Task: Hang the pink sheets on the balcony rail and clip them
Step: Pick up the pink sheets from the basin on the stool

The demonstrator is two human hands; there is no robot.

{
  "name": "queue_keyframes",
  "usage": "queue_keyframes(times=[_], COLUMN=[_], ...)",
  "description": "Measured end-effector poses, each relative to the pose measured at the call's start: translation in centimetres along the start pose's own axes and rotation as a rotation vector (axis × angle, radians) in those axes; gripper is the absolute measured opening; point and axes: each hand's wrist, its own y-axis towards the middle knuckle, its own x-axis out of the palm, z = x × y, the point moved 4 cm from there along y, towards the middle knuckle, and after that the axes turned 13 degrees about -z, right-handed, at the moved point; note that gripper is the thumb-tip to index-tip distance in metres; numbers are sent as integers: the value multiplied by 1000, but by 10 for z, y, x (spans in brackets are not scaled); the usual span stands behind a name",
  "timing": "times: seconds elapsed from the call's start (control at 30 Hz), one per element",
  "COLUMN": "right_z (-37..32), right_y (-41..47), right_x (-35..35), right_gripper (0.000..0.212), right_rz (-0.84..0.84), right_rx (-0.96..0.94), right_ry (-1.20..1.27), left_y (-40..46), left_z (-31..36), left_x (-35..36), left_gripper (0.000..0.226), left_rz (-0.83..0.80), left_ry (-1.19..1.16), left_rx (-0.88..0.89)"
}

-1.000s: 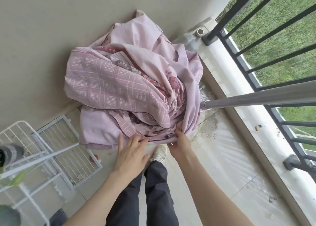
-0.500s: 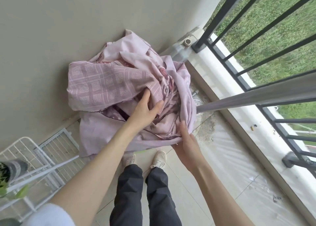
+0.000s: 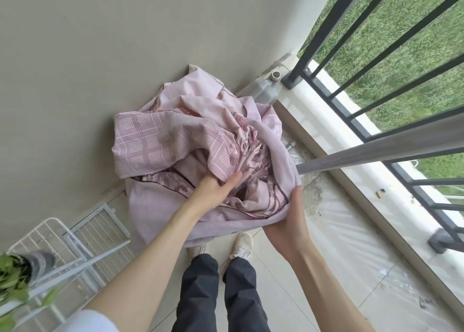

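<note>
sheets (image 3: 190, 146) bunched over rail (image 3: 376, 148) end, apparently

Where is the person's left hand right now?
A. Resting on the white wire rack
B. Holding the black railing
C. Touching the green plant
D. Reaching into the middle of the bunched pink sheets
D. The left hand is pushed into the folds in the middle of the pink sheets, while the right hand holds the bundle's lower right edge.

pink checked and floral sheets (image 3: 175, 143), black railing (image 3: 356, 85), green grass (image 3: 401, 55)
</note>
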Motion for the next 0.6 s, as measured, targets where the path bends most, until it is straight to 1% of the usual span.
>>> queue_keyframes(times=[0.1, 0.17, 0.2, 0.23, 0.27, 0.3, 0.37, 0.43, 0.53, 0.57, 0.6], right_z=[-6, -13, -19, -25, -32, -39, -55, -73, -107, -120, -133], right_y=[-2, -3, -4, -6, -8, -11, -18, -23, -40, -47, -54], right_x=[12, 21, 29, 40, 53, 67, 101, 136, 192, 212, 232], right_gripper=[80, 75, 70, 65, 62, 62, 68, 73, 72, 71, 74], right_rz=[45, 61, 55, 29, 5, -14, -77, -137, -235, -273, -298], right_rx=[-18, -38, -51, -59, -67, -70, -72, -94, -119, -122, -137], right_ry=[22, -11, -28, -43, -61, -86, -132, -202, -355, -414, -464], left_y=[-2, -11, -19, -27, -36, -46, -67, -88, -121, -132, -143], left_z=[11, 24, 31, 40, 48, 57, 81, 110, 161, 179, 197], left_x=[-3, -9, -13, -19, -28, -37, -59, -81, -114, -123, -132], left_gripper=[71, 78, 78, 70, 57, 46, 41, 44, 61, 59, 52], left_rz=[-72, -109, -120, -125, -121, -115, -105, -92, -38, -24, -15], left_ry=[-229, -286, -297, -314, -325, -328, -280, -207, -130, -123, -126], left_rx=[-11, 11, 27, 63, 98, 134, 196, 254, 351, 396, 443])
